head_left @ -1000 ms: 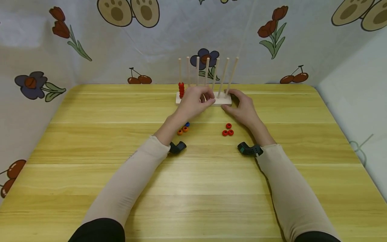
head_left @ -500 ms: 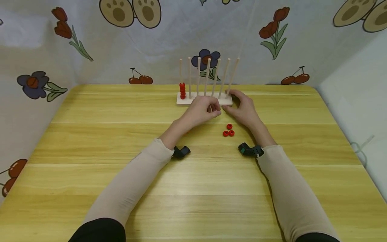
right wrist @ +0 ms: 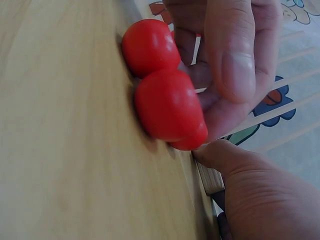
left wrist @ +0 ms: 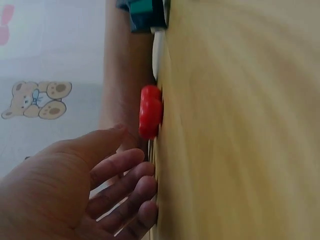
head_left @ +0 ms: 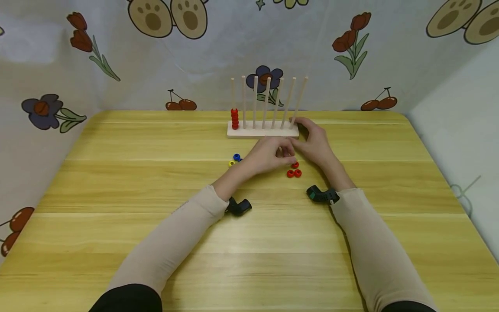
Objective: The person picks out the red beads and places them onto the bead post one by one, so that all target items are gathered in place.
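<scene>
A pale wooden peg rack (head_left: 249, 132) stands at the back of the table, its leftmost peg carrying a stack of red beads (head_left: 234, 120). My right hand (head_left: 315, 141) holds the rack's right end, thumb at the front edge and fingers behind. Three loose red beads (head_left: 290, 173) lie on the wood before that hand. Over them is my left hand (head_left: 270, 154), fingers loosely bent and thumb apart. In the left wrist view the red beads (left wrist: 150, 112) sit just past the fingertips, nothing between them. The right wrist view shows the left thumb beside the red beads (right wrist: 167, 105).
Blue beads (head_left: 236, 157) and a yellow bead (head_left: 231, 164) lie left of the left wrist, partly covered by it. The other pegs (head_left: 265, 104) of the rack rise bare. A patterned cloth (head_left: 218, 60) hangs behind the table's back edge.
My left hand has come from in front of the rack toward me and rightward, to the loose red beads. Blue and yellow beads show again behind its wrist. The right hand stays on the rack.
</scene>
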The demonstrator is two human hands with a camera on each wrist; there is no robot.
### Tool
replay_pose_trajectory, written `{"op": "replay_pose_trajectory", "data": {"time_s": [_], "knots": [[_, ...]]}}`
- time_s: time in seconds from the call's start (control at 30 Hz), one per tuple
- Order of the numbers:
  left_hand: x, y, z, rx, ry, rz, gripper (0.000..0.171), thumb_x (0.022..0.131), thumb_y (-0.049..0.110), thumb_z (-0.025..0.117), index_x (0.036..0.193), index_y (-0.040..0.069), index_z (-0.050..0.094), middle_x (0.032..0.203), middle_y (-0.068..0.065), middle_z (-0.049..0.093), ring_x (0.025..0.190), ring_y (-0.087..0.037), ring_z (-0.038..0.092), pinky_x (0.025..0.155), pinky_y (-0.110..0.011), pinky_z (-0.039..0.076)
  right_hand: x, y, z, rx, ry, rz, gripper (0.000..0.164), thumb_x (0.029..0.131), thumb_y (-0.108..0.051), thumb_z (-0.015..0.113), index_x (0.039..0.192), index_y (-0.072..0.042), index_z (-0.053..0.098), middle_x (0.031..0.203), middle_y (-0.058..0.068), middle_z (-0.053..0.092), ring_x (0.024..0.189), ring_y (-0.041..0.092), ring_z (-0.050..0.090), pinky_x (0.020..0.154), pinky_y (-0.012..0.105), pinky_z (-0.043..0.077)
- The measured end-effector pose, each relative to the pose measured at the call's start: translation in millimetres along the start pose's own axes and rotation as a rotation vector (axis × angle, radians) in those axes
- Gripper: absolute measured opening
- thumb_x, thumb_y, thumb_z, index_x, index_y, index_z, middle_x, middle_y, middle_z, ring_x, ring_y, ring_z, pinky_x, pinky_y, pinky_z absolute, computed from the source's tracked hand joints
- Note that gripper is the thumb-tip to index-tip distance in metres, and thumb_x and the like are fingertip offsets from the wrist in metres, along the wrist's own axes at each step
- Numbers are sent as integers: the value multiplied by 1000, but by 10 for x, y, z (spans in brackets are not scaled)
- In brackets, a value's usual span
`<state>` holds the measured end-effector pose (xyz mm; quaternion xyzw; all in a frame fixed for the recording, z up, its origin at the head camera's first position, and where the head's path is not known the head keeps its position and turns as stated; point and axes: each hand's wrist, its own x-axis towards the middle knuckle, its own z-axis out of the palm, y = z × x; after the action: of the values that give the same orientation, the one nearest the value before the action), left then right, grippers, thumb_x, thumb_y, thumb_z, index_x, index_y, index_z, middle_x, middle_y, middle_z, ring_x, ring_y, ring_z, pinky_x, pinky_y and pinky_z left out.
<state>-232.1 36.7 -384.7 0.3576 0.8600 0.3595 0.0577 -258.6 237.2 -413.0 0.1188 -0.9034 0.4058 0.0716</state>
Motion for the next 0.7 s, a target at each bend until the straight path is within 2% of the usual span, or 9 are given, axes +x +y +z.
{"op": "replay_pose_trajectory", "data": {"time_s": [0.1, 0.33, 0.53, 0.7], "knots": [[1, 13, 37, 14, -9, 14, 17, 91, 34, 75, 99, 19, 74, 86, 8, 69, 75, -6, 60, 72, -21, 47, -1, 0, 0, -10, -3, 9, 56, 89, -20, 77, 140, -10, 57, 147, 10, 55, 143, 27, 44, 122, 45, 30], [4, 26, 62, 52, -25, 16, 8, 92, 28, 74, 98, 22, 76, 95, 10, 68, 75, -5, 58, 71, -21, 46, 4, -13, -5, -10, -7, -2, 55, 89, -19, 77, 140, -9, 57, 147, 13, 55, 143, 30, 44, 122, 46, 30], [-12, 68, 67, 68, -49, 43, 14, 92, 30, 74, 104, 23, 77, 104, 8, 67, 78, -5, 58, 74, -22, 45, 2, -13, 1, -13, -5, 0, 55, 89, -17, 77, 139, -11, 57, 147, 12, 55, 143, 28, 44, 121, 45, 30], [-13, 73, 80, 77, -53, 39, 10, 92, 29, 74, 100, 23, 76, 103, 6, 66, 81, -7, 58, 75, -23, 45, 5, -4, 2, -12, -2, -2, 54, 89, -16, 77, 139, -12, 58, 147, 12, 55, 143, 28, 44, 121, 45, 30]]}}
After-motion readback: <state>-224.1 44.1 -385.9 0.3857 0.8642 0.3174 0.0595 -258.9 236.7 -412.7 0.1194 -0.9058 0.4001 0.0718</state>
